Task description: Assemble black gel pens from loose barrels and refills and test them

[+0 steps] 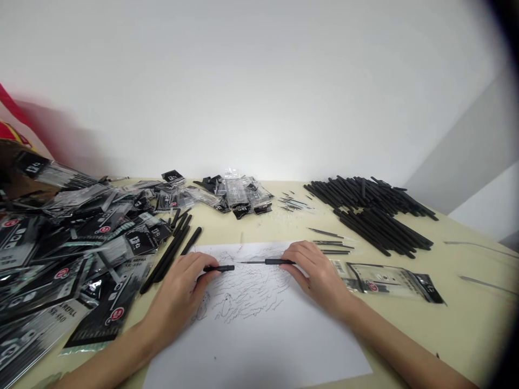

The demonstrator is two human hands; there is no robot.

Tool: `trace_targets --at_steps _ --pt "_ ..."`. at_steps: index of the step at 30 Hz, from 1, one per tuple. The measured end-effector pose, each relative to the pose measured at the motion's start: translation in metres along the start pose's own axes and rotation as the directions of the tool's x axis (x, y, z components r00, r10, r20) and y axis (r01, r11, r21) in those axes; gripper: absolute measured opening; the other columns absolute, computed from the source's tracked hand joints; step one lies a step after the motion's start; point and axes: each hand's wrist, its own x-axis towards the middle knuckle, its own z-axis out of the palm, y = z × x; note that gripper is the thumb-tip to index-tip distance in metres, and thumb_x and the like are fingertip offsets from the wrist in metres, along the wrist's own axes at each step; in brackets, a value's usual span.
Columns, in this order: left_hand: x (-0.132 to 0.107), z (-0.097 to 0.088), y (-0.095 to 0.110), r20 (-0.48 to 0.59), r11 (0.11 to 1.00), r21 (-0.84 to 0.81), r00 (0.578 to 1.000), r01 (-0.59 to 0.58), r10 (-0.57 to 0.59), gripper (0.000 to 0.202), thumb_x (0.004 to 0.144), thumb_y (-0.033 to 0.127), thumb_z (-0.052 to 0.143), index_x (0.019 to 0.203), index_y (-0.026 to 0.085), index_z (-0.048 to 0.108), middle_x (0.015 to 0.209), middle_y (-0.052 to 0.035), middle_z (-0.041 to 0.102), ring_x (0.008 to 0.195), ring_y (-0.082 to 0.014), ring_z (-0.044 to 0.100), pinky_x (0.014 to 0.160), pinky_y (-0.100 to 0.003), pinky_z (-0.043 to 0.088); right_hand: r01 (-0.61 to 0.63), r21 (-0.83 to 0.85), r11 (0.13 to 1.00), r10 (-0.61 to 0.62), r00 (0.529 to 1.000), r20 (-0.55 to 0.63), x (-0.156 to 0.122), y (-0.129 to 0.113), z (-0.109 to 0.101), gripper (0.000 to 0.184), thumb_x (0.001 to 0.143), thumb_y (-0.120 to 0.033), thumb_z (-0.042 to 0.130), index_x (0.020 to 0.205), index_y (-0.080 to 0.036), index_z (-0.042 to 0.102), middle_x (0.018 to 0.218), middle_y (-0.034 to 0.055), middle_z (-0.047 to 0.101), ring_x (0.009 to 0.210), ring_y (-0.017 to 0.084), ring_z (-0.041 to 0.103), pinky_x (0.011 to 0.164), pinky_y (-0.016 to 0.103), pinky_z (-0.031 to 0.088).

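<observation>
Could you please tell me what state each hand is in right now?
Left hand: closed, holding a short black pen part.
Right hand: closed, holding a needle-tipped black pen refill.

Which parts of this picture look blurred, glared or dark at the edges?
In the head view, a blurred red strip smears at upper left; glossy black plastic refill packets show white glare; the right corner darkens into a curved black vignette.

A cream table holds a heap of packaged pen refills, rows of loose black pen barrels, scattered thin refills, a lone packet and a sketched paper sheet.
</observation>
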Motion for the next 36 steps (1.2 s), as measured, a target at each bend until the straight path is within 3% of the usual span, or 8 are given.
trace_targets --at_steps 25,36 --pt "-0.0016 0.0020 -0.0010 -0.022 0.995 0.012 0.995 -0.099 0.100 0.007 0.087 0.020 0.050 0.092 0.019 0.053 0.085 -0.0019 0.060 0.080 -0.0173 0.053 0.076 -0.032 0.038 0.054 0.011 0.998 -0.054 0.999 0.002 0.0006 -0.0037 -0.0016 0.007 0.089 -0.018 0.049 0.092 -0.016 0.055 0.083 0.0060 0.060 0.083 0.019 0.051 0.075 0.035 0.041" --pt "-0.0014 0.0014 0.0005 0.003 0.998 0.008 0.998 -0.068 0.068 0.007 0.086 0.021 0.049 0.090 0.019 0.055 0.085 -0.0012 0.061 0.080 -0.0175 0.055 0.076 -0.032 0.039 0.060 0.026 0.998 -0.060 0.998 0.001 0.0003 -0.0053 -0.0008 0.008 0.089 -0.017 0.048 0.093 -0.016 0.055 0.085 0.0065 0.060 0.084 0.019 0.051 0.074 0.034 0.042"
